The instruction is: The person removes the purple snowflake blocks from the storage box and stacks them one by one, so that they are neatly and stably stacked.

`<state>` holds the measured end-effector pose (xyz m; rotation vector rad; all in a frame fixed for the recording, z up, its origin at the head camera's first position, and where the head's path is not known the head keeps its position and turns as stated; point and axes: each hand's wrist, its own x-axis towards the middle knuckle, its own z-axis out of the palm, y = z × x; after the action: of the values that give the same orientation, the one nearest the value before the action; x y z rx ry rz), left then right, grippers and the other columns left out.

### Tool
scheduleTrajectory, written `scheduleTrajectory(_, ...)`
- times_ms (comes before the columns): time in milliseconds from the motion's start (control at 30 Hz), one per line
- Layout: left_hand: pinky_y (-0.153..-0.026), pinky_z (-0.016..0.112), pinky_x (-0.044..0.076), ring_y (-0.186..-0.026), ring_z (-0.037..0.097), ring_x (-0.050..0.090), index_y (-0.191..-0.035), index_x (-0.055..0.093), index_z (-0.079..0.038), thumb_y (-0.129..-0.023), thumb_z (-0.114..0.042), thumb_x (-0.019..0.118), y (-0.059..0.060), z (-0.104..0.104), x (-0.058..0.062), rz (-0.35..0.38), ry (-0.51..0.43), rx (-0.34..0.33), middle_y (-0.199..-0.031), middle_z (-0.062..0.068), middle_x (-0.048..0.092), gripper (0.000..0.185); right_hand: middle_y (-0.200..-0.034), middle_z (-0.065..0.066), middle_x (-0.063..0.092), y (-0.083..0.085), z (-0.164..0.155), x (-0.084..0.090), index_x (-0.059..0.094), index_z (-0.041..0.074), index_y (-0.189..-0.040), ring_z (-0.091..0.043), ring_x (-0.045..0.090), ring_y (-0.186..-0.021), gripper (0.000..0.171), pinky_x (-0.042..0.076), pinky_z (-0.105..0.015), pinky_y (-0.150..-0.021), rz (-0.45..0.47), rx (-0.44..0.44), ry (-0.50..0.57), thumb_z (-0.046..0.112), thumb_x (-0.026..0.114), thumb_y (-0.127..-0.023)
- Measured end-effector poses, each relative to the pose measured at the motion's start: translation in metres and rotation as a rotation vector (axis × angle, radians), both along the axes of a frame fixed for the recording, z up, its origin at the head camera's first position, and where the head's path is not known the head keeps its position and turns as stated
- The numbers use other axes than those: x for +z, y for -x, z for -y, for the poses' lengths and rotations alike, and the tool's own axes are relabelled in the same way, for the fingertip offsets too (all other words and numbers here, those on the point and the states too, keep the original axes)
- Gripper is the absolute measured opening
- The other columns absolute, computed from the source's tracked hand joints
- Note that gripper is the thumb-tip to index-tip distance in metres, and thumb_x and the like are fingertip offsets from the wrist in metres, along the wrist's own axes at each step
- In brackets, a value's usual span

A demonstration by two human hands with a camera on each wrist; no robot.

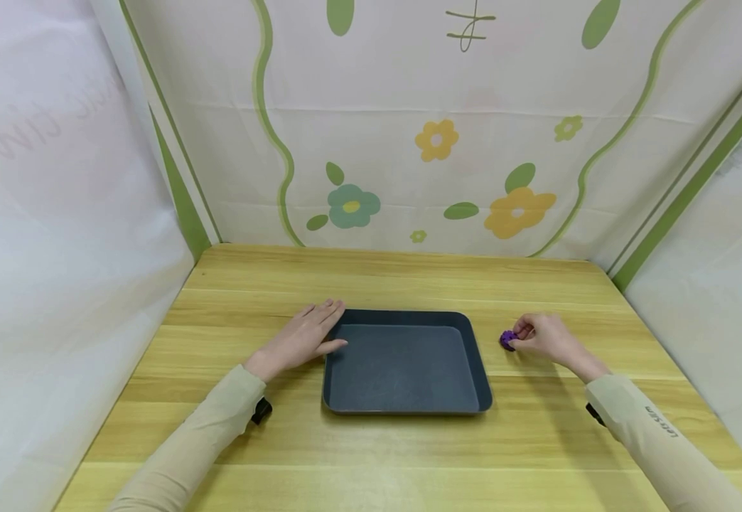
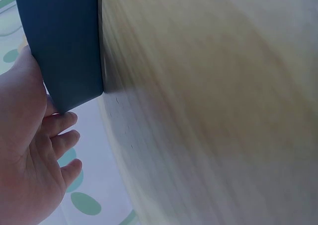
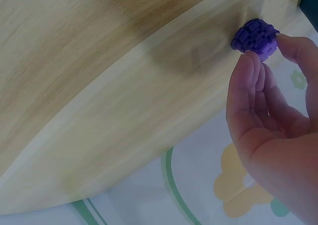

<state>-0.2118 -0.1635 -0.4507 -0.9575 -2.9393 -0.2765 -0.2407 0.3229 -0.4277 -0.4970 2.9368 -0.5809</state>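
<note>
A dark blue-grey rectangular tray with low raised sides lies on the wooden table. My left hand rests on its left rim near the far corner, fingers extended and thumb just over the inside. From below, the left wrist view catches the palm beside the outer wall of the tray. Right of the tray, my right hand pinches a small purple knobbed piece between thumb and fingertips. Close up in the right wrist view, this purple piece has rows of blocky bumps; its exact kind is unclear.
The light wooden table extends around the tray on all sides. A white cloth with printed flowers stands along its far edge. Plain white cloth walls flank the left and right sides.
</note>
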Motion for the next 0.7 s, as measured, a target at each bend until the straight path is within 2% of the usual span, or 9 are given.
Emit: scheduleTrajectory(700, -0.121, 0.054, 0.031, -0.15, 0.033, 0.033, -0.154, 0.032, -0.002, -0.1, -0.049, 0.051, -0.0001, 0.0001, 0.0006, -0.004, -0.005, -0.002, -0.159, 0.017, 0.035, 0.074, -0.085, -0.008, 0.071, -0.0029, -0.0001, 0.001, 0.069, 0.0, -0.095, -0.015, 0.065, -0.076, 0.025, 0.053, -0.025, -0.064, -0.001, 0.01, -0.008, 0.02, 0.078, -0.084)
